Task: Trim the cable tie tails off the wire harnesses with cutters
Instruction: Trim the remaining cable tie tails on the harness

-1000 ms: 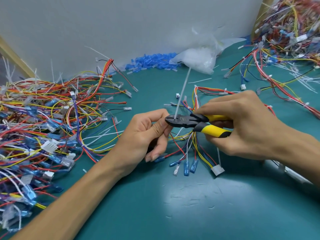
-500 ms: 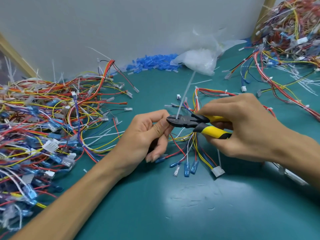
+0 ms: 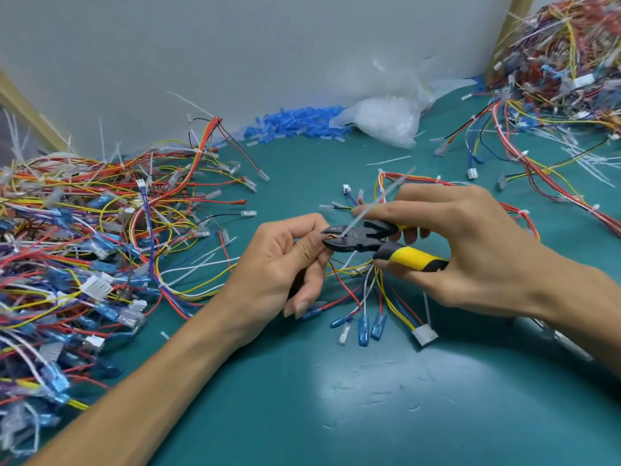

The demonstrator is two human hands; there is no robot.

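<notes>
My right hand [image 3: 470,250] grips the black and yellow cutters [image 3: 366,242], whose jaws are slightly parted around a white cable tie tail [image 3: 376,203]. The tail slants up and to the right, blurred at its far end. My left hand [image 3: 285,264] pinches the wire harness [image 3: 366,290] just left of the jaws. Coloured wires with blue terminals and a white connector fan out below the hands onto the teal mat.
A big heap of wire harnesses [image 3: 77,250] fills the left side, another heap [image 3: 568,68] the far right corner. Blue sleeves [image 3: 295,124] and a plastic bag of ties [image 3: 389,117] lie by the grey wall. Cut tails are scattered around. The teal mat [image 3: 386,398] spreads near me.
The cable tie tail has tipped from nearly upright to a slant towards the right. The cutter jaws have parted a little. Both hands stay in place.
</notes>
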